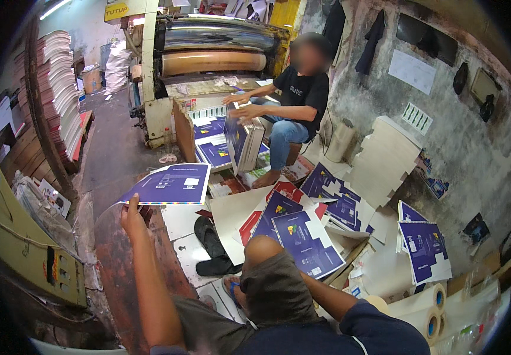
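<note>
My left hand (132,219) is raised at the left, pinching the lower left edge of a purple printed sheet (169,182). The sheet juts out to the right in the air, its left corner bent downward and a colour strip along its near edge. My right forearm (332,293) reaches forward beside my raised knee, which hides the right hand. Beyond the knee lie purple sheets (311,242) with notched edges, loosely overlapping. More purple sheets (338,201) rest behind them, with red-and-white pieces (288,192) among them.
A co-worker (299,89) sits ahead, hands on a thick purple stack (245,142) beside a roller machine (214,50). Black sandals (211,248) lie on the floor. Plastic rolls (430,313) stand at lower right, purple sheets (424,248) above them. A metal cabinet (31,236) is at left.
</note>
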The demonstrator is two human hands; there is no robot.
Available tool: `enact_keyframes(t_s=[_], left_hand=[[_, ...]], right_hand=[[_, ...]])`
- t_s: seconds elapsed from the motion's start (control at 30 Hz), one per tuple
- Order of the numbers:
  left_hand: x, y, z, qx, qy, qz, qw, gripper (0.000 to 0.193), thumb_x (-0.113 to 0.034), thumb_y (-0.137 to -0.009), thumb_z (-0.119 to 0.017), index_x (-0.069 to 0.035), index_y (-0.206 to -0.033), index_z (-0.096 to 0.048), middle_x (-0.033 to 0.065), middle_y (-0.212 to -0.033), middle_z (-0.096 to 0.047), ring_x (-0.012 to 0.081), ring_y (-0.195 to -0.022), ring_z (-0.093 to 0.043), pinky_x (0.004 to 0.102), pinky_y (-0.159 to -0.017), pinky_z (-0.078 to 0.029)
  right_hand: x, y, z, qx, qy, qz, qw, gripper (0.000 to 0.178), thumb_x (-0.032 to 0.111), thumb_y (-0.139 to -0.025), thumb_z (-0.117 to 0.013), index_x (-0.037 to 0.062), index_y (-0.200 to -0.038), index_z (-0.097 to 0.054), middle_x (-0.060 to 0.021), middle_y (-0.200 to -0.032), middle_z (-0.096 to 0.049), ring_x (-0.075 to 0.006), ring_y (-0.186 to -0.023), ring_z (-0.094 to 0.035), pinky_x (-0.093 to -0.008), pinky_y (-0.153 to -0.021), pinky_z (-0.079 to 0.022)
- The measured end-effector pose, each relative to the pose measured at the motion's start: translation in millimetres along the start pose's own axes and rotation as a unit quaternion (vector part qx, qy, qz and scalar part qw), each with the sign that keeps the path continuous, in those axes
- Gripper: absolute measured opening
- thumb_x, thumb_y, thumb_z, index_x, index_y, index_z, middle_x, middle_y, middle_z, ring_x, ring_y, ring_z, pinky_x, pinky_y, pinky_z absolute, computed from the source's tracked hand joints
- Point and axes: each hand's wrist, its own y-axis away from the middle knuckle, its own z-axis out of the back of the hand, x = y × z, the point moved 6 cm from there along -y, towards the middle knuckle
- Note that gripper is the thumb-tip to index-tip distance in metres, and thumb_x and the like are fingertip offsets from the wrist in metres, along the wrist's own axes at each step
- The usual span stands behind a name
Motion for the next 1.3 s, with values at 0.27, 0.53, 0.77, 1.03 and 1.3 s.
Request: enact_keyframes(t_s=[0.27,0.53,0.77,1.03,1.3], left_hand=[[-0.8,-7.1,27.3,-0.03,0.005,0.005,1.0,0.021,-0.025,-0.086,-0.07,-0.012,-0.097,-0.058,-0.0001,-0.091,-0.063,0.0129,-0.081,-0.064,0.0254,-0.066,-0.049],[-5.1,-10.1,28.9,-0.038,0.023,0.009,0.999,0.026,-0.025,-0.084,-0.071,-0.012,-0.102,-0.059,-0.0002,-0.095,-0.061,0.0148,-0.086,-0.063,0.0291,-0.073,-0.049],[-1.8,-18.3,43.0,-0.061,0.036,0.02,0.997,0.027,-0.026,-0.082,-0.073,-0.013,-0.102,-0.06,0.0013,-0.097,-0.059,0.0154,-0.088,-0.06,0.0294,-0.074,-0.049],[-9.1,-15.9,39.0,-0.059,0.05,-0.004,0.997,0.027,-0.027,-0.081,-0.075,-0.013,-0.099,-0.061,0.0004,-0.094,-0.059,0.0143,-0.083,-0.058,0.0282,-0.071,-0.048],[-26.7,-18.4,40.2,-0.046,0.073,0.005,0.996,0.023,-0.027,-0.081,-0.076,-0.013,-0.095,-0.063,-0.0022,-0.09,-0.063,0.0124,-0.075,-0.059,0.0258,-0.069,-0.049]], right_hand=[[28.9,-8.3,-48.0,0.062,-0.018,-0.001,0.998,0.027,0.027,-0.082,-0.069,0.0036,-0.095,-0.07,-0.0067,-0.088,-0.067,-0.0181,-0.072,-0.061,-0.0351,-0.067,-0.051],[41.3,-28.3,-8.9,-0.062,-0.159,0.022,0.985,0.027,0.029,-0.082,-0.07,0.0041,-0.094,-0.07,-0.0073,-0.088,-0.068,-0.0181,-0.072,-0.061,-0.0348,-0.068,-0.051],[91.8,-35.9,62.7,-0.153,-0.284,0.139,0.936,0.026,0.03,-0.084,-0.066,0.0079,-0.098,-0.069,-0.0029,-0.091,-0.066,-0.0125,-0.069,-0.055,-0.0274,-0.064,-0.045],[187.4,6.0,78.0,-0.166,-0.299,0.245,0.907,0.026,0.026,-0.085,-0.066,0.0089,-0.104,-0.067,-0.0005,-0.09,-0.059,-0.0053,-0.048,-0.035,-0.0192,-0.04,-0.027],[239.3,25.2,32.2,-0.136,-0.242,0.36,0.891,0.029,0.019,-0.091,-0.06,0.0068,-0.117,-0.063,0.0007,-0.09,-0.059,-0.0048,-0.06,-0.044,-0.0202,-0.049,-0.038]])
